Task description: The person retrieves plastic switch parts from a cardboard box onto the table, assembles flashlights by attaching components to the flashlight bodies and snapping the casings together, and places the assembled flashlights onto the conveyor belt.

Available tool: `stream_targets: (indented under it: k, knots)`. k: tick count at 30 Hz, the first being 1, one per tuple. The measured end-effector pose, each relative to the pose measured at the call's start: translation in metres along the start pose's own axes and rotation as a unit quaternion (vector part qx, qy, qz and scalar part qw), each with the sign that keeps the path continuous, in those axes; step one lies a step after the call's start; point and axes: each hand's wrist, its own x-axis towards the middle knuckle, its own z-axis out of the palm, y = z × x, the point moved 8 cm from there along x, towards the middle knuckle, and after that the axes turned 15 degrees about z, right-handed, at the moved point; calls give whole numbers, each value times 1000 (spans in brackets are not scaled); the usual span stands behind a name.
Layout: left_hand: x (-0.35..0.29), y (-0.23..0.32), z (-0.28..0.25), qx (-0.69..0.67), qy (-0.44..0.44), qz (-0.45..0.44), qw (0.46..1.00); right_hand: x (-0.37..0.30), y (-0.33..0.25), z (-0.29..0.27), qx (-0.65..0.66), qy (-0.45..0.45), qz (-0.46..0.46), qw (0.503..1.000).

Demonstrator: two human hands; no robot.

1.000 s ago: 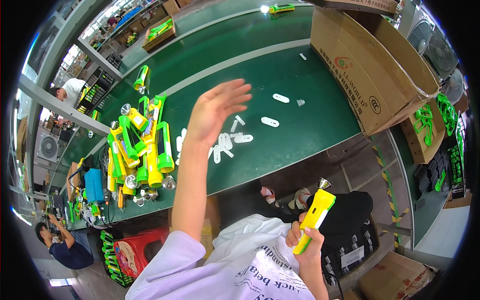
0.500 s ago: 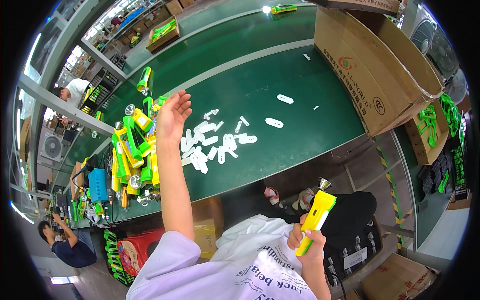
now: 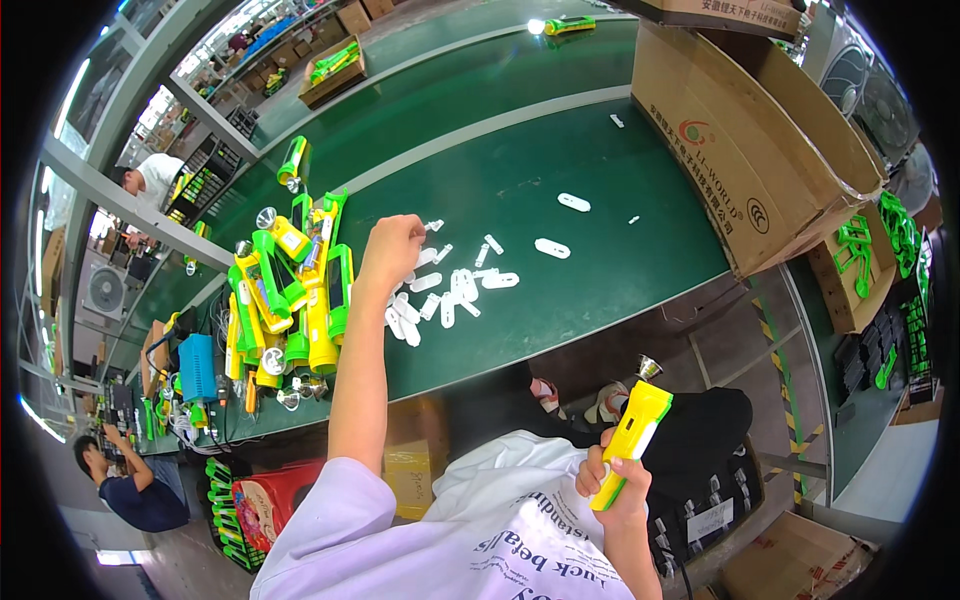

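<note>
A yellow and green flashlight (image 3: 636, 425) is held upright in my right hand (image 3: 622, 490), low and to the right, its silver reflector (image 3: 649, 368) sticking out at the top. My left hand (image 3: 396, 246) is over the left edge of a loose pile of small white plastic pieces (image 3: 462, 287) on the green table. Its fingers are curled down and closed; whatever is between them is hidden by the hand. Beside the left forearm lies a heap of yellow and green flashlights (image 3: 290, 290), several with silver reflectors showing.
On the table's right end stands a large open cardboard box (image 3: 710, 150). Two white oval pieces (image 3: 552, 248) lie apart from the pile. A blue box-shaped device (image 3: 197, 368) with cables sits at the left. Below the table is a bin with reflectors (image 3: 710, 500). Other people work at the far left.
My left hand has moved right and toward me, from beside the flashlight heap to the white pieces. Its spread fingers have curled closed. The right hand holds the flashlight still.
</note>
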Motion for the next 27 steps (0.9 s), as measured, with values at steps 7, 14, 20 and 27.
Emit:
stream_targets:
  k: [7, 14, 20, 27]
  knots:
    - [2, -13, 0, -55, -13, -7, 998, -5, 2, -6, 30, 0, -2, 1000]
    - [8, 4, -14, 12, 63, 29, 998, -9, 4, 4, 33, -56, 16, 998]
    - [-45, 172, -18, -366, 44, 72, 927, -8, -1, 14, 94, -183, 20, 978]
    - [-89, 293, 38, -512, -115, 126, 842, -14, -3, 26, 73, -210, 30, 975]
